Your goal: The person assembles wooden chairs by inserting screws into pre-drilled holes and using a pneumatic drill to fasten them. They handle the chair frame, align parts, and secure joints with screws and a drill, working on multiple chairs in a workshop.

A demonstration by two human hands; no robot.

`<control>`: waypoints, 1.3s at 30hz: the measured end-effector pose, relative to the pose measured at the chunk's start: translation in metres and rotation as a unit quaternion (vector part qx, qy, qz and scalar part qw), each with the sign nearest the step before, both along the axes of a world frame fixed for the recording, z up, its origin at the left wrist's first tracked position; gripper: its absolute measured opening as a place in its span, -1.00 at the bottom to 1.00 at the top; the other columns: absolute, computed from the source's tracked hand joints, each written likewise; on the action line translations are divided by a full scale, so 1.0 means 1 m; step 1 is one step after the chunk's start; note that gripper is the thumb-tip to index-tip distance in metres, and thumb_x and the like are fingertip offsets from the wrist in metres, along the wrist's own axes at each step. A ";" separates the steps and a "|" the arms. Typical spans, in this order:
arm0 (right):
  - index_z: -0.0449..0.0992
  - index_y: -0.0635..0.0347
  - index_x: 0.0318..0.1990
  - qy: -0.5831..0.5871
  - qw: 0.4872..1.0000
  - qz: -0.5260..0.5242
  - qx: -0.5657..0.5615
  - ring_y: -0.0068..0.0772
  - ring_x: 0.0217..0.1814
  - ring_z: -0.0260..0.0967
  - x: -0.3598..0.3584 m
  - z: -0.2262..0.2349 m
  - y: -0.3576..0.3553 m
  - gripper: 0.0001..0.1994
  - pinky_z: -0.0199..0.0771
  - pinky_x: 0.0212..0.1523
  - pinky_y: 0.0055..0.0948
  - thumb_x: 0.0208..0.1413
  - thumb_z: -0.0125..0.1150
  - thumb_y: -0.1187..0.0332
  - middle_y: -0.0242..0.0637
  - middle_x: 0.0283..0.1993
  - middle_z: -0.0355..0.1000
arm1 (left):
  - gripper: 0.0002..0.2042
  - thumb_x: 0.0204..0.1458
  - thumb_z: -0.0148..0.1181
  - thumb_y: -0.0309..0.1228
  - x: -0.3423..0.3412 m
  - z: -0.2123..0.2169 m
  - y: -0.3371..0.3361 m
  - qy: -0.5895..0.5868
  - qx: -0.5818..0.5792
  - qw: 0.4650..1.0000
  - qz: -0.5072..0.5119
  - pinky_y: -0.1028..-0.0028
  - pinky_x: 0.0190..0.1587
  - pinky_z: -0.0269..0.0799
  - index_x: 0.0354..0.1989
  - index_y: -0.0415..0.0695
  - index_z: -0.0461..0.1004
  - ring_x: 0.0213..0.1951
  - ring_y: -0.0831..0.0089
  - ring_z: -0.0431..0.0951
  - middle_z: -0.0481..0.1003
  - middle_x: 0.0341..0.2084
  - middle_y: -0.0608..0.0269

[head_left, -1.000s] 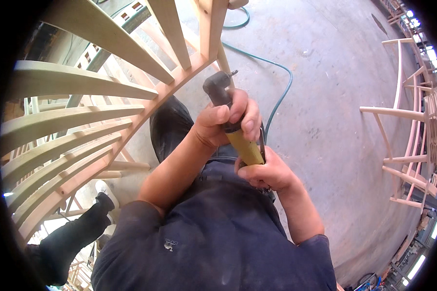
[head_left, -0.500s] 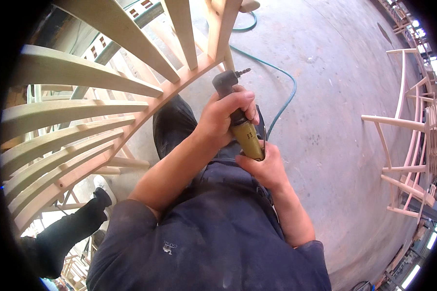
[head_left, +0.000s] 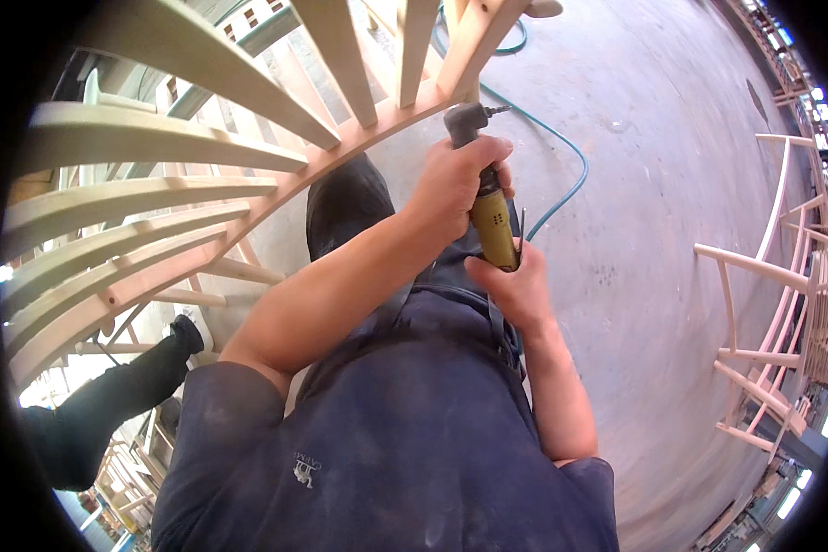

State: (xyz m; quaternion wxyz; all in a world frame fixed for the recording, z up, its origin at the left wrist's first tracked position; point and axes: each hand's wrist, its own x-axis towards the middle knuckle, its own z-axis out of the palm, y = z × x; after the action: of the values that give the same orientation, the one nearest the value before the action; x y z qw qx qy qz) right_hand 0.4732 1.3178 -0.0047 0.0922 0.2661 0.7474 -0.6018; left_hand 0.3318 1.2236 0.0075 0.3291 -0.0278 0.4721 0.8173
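Observation:
An angle drill (head_left: 495, 232) with an olive-yellow body, a dark right-angle head and a short bit is held in front of me by both hands. My left hand (head_left: 460, 184) is closed around its dark neck, just below the head. Lower down, my right hand (head_left: 517, 287) grips the rear end beside a thin metal lever. The bit points to the right, touching nothing. Close to the drill head on the left is the curved wooden rail (head_left: 377, 129) of a chair frame, with several flat pale slats (head_left: 193, 138) fanning from it.
A teal air hose (head_left: 575, 189) curves over the concrete floor (head_left: 653, 239) behind the drill. More bare wooden chair frames (head_left: 754, 267) stand at the right. At the lower left, another person's dark-clothed leg (head_left: 129, 391) shows near the chair frame.
Both hands and the drill have shifted up and slightly right in view, still gripped the same way. The view has turned a little, so the chair frame and hose sit differently.

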 end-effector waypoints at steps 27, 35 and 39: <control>0.45 0.17 -0.38 -0.007 0.982 0.086 -0.170 -0.75 -0.67 0.13 -0.086 0.083 0.061 -0.75 0.02 -0.68 -0.62 -0.03 0.43 0.29 -0.56 -0.62 0.26 | -0.82 0.13 0.31 -0.38 -0.032 0.049 0.040 0.087 0.084 0.986 0.112 0.31 -0.08 0.56 -0.26 -0.11 0.40 -0.20 0.33 0.63 0.55 -0.35 0.13; 0.43 0.19 -0.34 0.018 0.976 0.119 -0.184 -0.74 -0.66 0.14 -0.085 0.077 0.071 -0.57 0.06 -0.67 -0.64 0.09 0.47 0.01 -0.55 -0.58 0.27 | -0.84 0.09 0.29 -0.41 -0.035 0.053 0.032 -0.026 0.188 0.981 0.026 0.18 -0.02 0.57 -0.26 -0.15 0.44 -0.15 0.17 0.67 0.63 -0.26 0.00; 0.43 0.22 -0.30 0.017 0.966 0.084 -0.243 -0.70 -0.66 0.19 -0.083 0.069 0.047 -0.57 0.13 -0.66 -0.62 0.14 0.41 0.01 -0.49 -0.57 0.31 | -0.90 0.10 0.25 -0.42 -0.048 0.052 0.018 -0.014 0.162 0.986 -0.030 0.14 0.02 0.56 -0.26 -0.15 0.50 -0.11 0.14 0.67 0.64 -0.20 -0.03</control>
State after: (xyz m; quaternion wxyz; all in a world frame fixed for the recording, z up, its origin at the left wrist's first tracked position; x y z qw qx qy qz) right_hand 0.3906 1.3651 0.0640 0.1915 0.1622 0.6000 -0.7596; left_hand 0.2839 1.2412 0.0593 0.3605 0.0290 0.3292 0.8722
